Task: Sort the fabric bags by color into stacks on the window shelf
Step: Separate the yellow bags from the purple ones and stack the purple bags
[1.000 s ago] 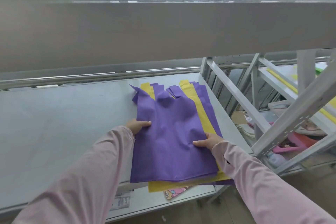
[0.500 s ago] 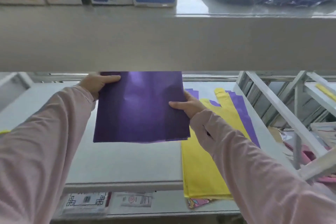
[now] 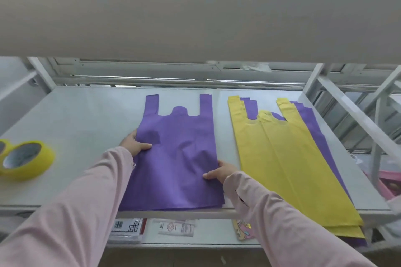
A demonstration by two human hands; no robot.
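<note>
A purple fabric bag (image 3: 178,149) lies flat on the grey shelf (image 3: 82,128), handles pointing away from me. My left hand (image 3: 134,144) grips its left edge, thumb on top. My right hand (image 3: 220,172) pinches its right edge lower down. To the right lies a mixed pile: yellow bags (image 3: 286,165) on top, with purple bags (image 3: 314,128) showing underneath along the right side and between the handles.
Two rolls of yellow tape (image 3: 23,159) sit at the shelf's left edge. A broad grey beam (image 3: 195,13) spans overhead. White metal rack bars (image 3: 358,123) slant at the right. Packaged items (image 3: 130,228) lie on a lower level by the front edge.
The purple bag went from the mixed pile up into the air and now lies flat on the shelf left of the pile. Both hands still hold its edges.
</note>
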